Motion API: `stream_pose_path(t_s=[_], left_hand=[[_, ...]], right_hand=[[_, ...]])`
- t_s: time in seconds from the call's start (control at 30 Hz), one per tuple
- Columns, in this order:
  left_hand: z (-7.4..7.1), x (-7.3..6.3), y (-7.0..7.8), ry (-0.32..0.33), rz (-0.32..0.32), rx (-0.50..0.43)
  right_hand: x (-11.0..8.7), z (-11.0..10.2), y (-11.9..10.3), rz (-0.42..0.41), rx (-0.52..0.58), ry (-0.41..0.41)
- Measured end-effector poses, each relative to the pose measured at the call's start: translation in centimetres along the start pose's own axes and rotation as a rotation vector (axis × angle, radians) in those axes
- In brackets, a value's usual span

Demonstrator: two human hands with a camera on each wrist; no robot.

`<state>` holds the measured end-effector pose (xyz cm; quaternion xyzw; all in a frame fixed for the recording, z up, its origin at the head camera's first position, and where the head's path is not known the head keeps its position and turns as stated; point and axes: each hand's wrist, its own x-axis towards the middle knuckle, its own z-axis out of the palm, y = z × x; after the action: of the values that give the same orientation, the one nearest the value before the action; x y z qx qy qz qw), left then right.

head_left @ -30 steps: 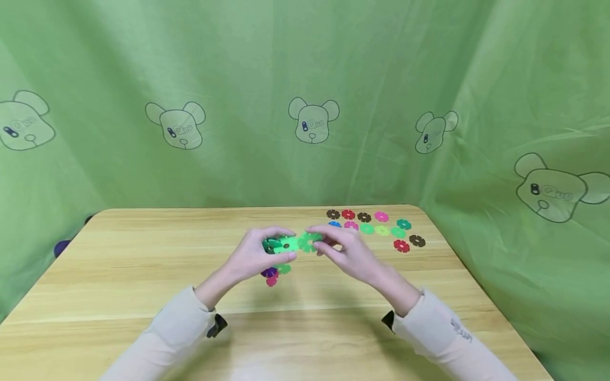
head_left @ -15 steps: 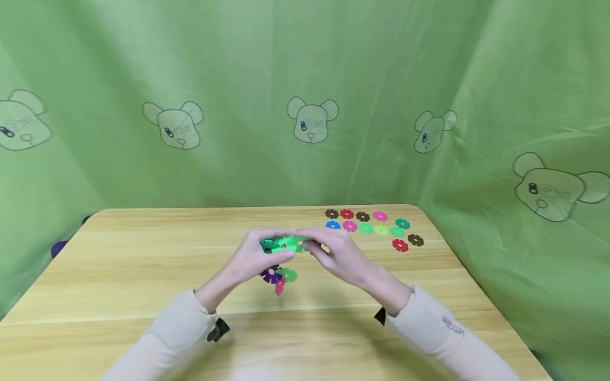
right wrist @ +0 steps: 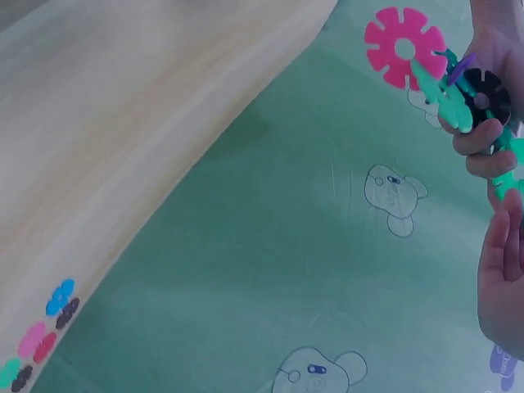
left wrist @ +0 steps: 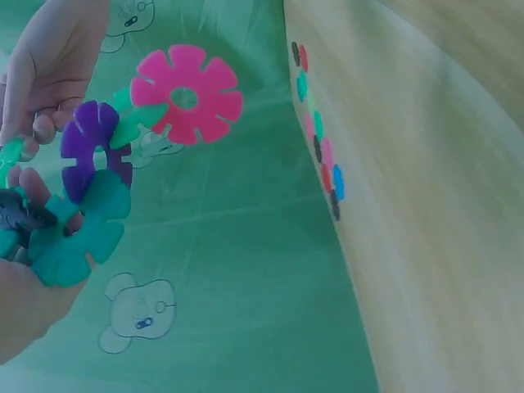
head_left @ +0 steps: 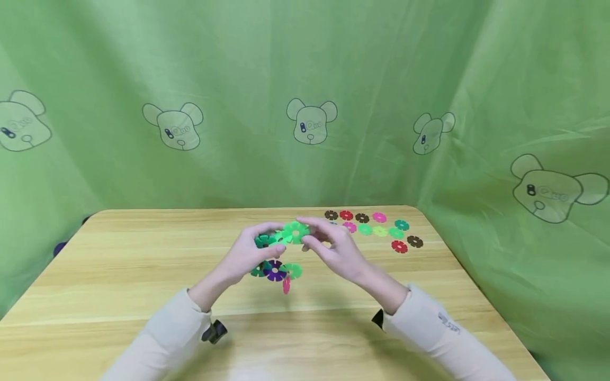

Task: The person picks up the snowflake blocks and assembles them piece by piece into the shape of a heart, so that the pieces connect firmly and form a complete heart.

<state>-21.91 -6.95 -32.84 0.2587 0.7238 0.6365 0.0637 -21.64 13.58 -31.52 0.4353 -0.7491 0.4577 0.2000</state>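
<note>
My left hand (head_left: 250, 251) grips a chain of interlocked slotted flower discs above the table. From it hang a purple disc (head_left: 268, 271), a light green disc (head_left: 294, 272) and a pink disc (left wrist: 211, 98), the lowest. A teal disc (left wrist: 102, 233) sits by the left palm, and a black disc (right wrist: 494, 102) shows by the left fingers in the right wrist view. My right hand (head_left: 340, 246) pinches a bright green disc (head_left: 289, 227) between thumb and fingers. That disc meets the chain's green end at the left fingertips; whether their slots are joined, I cannot tell.
Several loose discs lie at the table's back right, among them a red disc (head_left: 395, 246), a brown disc (head_left: 411, 241) and a teal disc (head_left: 397, 225). The wooden table (head_left: 143, 254) ends at a green curtain (head_left: 248, 159) printed with bear heads.
My right hand has moved left and slightly up, bringing the bright green disc against the chain. The chain has turned in my left hand, so more of its hanging discs show.
</note>
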Motion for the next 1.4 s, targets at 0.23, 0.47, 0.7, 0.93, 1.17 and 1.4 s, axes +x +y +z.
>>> stream_pose_path(t_s=[0.23, 0.47, 0.7, 0.93, 1.17, 1.4], left_hand=[[-0.3, -0.2, -0.7, -0.052, -0.022, -0.041], [-0.3, 0.1, -0.6, 0.003, -0.018, -0.019], [0.1, 0.5, -0.3, 0.069, 0.062, -0.016], [0.7, 0.7, -0.4, 0.093, 0.107, -0.025], [0.8, 0.9, -0.2, 0.104, 0.095, -0.036], [0.9, 1.2, -0.2, 0.106, 0.087, -0.051]], right_hand=[[-0.1, 0.7, 0.1, 0.221, 0.111, 0.132], [-0.2, 1.3, 0.3, 0.321, 0.203, 0.191], [-0.6, 2.1, 0.7, 0.346, 0.214, 0.186], [-0.5, 2.6, 0.9, 0.358, 0.237, 0.196], [-0.5, 2.6, 0.9, 0.356, 0.241, 0.203], [-0.5, 2.7, 1.0, 0.341, 0.25, 0.208]])
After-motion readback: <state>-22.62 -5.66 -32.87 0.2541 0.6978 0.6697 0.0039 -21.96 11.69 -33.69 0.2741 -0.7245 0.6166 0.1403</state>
